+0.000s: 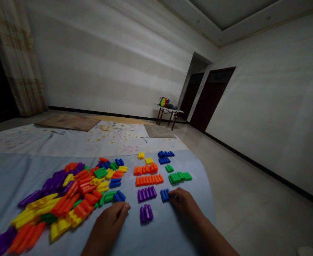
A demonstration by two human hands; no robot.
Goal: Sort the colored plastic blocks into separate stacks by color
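Note:
My right hand has its fingertips closed on the right end of a short row of blue plastic tube pieces lying on the cloth. My left hand rests on the table with fingers curled and thumb against the index finger; nothing shows in it. Just beyond that hand are a blue piece and a green piece, at the edge of a mixed pile of coloured tubes. Between my hands lie purple pieces, with another purple row behind them.
Orange rows, yellow pieces, green rows and blue rows lie farther back. The blue cloth covers the table up to its rounded right edge. A brown mat and small side table stand beyond.

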